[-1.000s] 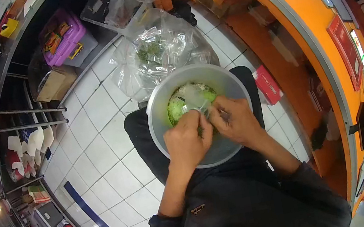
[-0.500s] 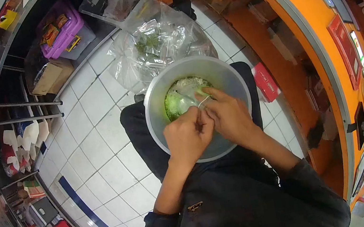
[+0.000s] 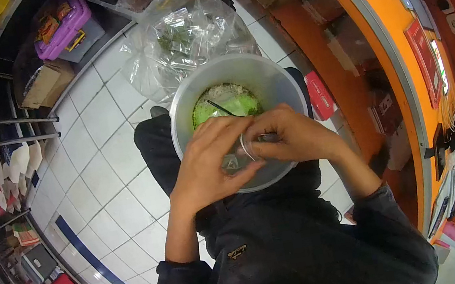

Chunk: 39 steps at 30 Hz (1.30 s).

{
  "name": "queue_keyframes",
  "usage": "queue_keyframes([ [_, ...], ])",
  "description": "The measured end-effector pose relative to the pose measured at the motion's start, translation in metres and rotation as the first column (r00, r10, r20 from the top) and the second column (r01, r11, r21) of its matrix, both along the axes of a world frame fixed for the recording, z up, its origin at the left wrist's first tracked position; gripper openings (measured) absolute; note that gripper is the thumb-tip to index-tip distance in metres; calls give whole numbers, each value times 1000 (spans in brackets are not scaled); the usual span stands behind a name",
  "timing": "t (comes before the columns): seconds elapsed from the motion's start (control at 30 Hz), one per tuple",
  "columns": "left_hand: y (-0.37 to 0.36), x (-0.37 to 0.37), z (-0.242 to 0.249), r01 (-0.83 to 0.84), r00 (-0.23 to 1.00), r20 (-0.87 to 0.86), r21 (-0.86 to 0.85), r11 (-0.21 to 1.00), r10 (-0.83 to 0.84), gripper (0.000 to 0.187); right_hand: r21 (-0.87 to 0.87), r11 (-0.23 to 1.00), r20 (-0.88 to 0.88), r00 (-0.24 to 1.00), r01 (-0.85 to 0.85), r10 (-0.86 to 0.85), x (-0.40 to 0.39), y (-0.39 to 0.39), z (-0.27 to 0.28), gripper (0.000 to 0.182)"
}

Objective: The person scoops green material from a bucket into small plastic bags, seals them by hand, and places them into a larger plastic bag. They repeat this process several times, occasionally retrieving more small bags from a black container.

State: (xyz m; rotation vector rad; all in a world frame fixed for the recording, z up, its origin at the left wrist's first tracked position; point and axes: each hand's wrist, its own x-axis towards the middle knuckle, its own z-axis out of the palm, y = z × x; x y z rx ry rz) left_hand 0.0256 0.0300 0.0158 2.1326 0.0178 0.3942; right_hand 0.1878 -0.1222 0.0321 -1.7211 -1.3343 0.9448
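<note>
A large metal pot [image 3: 181,98] stands between my knees, with bright green liquid and pale bits at its bottom. Over its near side my left hand [image 3: 206,160] curls around a clear plastic bag [image 3: 233,162], thumb toward the right hand. The fingers of my right hand [image 3: 295,133] are bent in against the left ones and pinch a thin white band [image 3: 246,148], looped at the bag. A thin dark stick, perhaps a straw [image 3: 220,107], pokes out above my left fingers. The fingers hide much of the bag.
Beyond the pot, a big clear plastic bag [image 3: 148,65] with green leaves lies on the white tiled floor [image 3: 103,193]. A red box [image 3: 321,95] sits right of my leg. An orange counter [image 3: 362,11] runs along the right; a purple-lidded bin [image 3: 61,28] stands far left.
My hands have come nearer my body and turned, the left now spread across the bag's top. The dark stick has come into clearer view. The whole view has shifted slightly.
</note>
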Motion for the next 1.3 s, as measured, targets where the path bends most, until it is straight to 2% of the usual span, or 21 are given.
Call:
queue_keyframes([
  [0.03, 1, -4, -1, -49, 999, -11, -21, 999, 48, 67, -104, 994, -130, 991, -17, 4, -1, 3, 5, 20],
  [0.07, 3, -7, -2, -101, 995, -20, -39, 994, 100, 64, -112, 993, -127, 992, -26, 11, -2, 6, 4, 20],
  [0.1, 7, -13, -3, -111, 994, -19, -49, 993, 110, 64, -60, 992, -127, 984, 114, -121, -4, 9, 3, 20],
  [0.13, 12, -21, -4, -198, 980, 20, -38, 979, 199, 61, -10, 967, -136, 958, 253, -252, -6, 12, 1, 20],
  [0.17, 17, -28, -5, -285, 956, 60, -30, 958, 287, 59, -19, 970, -134, 960, 244, -244, -3, 19, -3, 20],
  [0.23, 27, -45, -9, -342, 936, 56, -93, 935, 347, 58, 41, 955, 201, 934, 294, -296, 12, 39, -20, 21],
  [0.3, 37, -60, -23, -370, 908, 102, -259, 892, 406, 62, -132, 983, 339, 937, 131, -80, 24, 62, -61, 22],
  [0.37, 37, -65, -28, -366, 906, 89, -329, 870, 415, 64, -370, 915, 542, 838, 160, 73, 20, 92, -115, 27],
  [0.43, 31, -68, -27, -426, 878, 18, -426, 798, 479, 64, -554, 818, 624, 726, 153, 287, 17, 113, -155, 32],
  [0.57, 30, -82, -40, -429, 868, 26, -463, 776, 496, 63, -551, 824, 616, 731, 132, 295, 15, 121, -197, 25],
  [0.67, 32, -92, -49, -429, 868, -28, -545, 721, 495, 65, -601, 776, 616, 729, 191, 297, 15, 125, -208, 25],
  [0.77, 38, -95, -54, -427, 867, -12, -533, 731, 498, 66, -631, 759, 596, 727, 161, 341, 19, 122, -188, 24],
  [0.83, 41, -98, -56, -462, 858, -55, -513, 723, 510, 68, -565, 821, 525, 802, 77, 286, 20, 122, -156, 29],
  [0.87, 41, -100, -58, -464, 858, -60, -518, 718, 511, 68, -572, 817, 522, 802, 75, 292, 18, 122, -152, 29],
  [0.93, 42, -99, -61, -468, 850, -52, -530, 707, 524, 68, -233, 960, 313, 923, -153, 223, 17, 118, -149, 32],
  [0.97, 41, -97, -62, -465, 851, -51, -534, 706, 522, 68, -237, 960, 316, 923, -150, 222, 14, 118, -150, 32],
  [1.07, 40, -95, -63, -488, 847, -70, -498, 717, 528, 69, -55, 972, 199, 951, -229, 236, -2, 115, -176, 22],
  [1.1, 39, -95, -63, -486, 850, -69, -485, 727, 522, 69, -55, 971, 195, 951, -231, 238, -2, 113, -182, 22],
  [1.17, 38, -96, -60, -489, 851, -70, -468, 736, 521, 70, -373, 843, 245, 835, -389, 493, 4, 110, -193, 22],
  [1.3, 36, -94, -58, -485, 853, -69, -470, 737, 517, 72, -495, 788, 298, 781, -365, 549, 10, 103, -191, 22],
])
